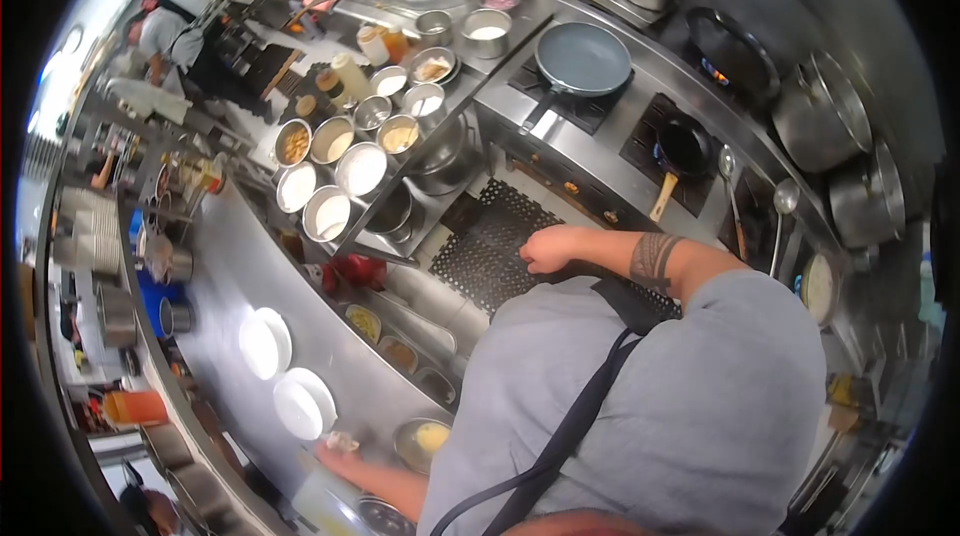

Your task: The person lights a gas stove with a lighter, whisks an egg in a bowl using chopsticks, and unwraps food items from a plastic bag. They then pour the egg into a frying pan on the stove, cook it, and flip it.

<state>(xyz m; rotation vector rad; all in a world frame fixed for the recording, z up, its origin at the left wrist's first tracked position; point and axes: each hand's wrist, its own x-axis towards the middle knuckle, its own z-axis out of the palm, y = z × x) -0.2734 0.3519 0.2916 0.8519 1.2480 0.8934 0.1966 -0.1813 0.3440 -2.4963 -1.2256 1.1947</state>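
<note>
White crockery in a tall stack (92, 231) marks the far left from where I stand, with an orange, tub-like container (135, 408) lower down and a co-worker in a pale top (165, 41) in the background. Next, on the long brushed-steel counter (225, 266), come two round white dishes (265, 344), set side by side. Just beside one of them is the left hand (335, 456), its fingers closed, as far as the blur allows, on a small off-white lump (343, 442); the lump is thus near the dishes, on neither of them. Beyond, round steel containers (318, 236) hold white and golden foods; to the hand's right, a shallow steel bowl (405, 444) contains something yellow. At centre, above a black perforated floor mat (490, 226), is the right hand (546, 250), fingers curled inward, with no object showing in them. Farther right, a blue-grey frying pan (583, 54) rests on the range, and a small black skillet (685, 141) with a wood-coloured handle sits by a blue flame, so heating appears under way. Large steel pots (822, 116) close the right side. As to progress: dishes are set out and the lump is in hand, not yet set down; how much remains I cannot tell.
</note>
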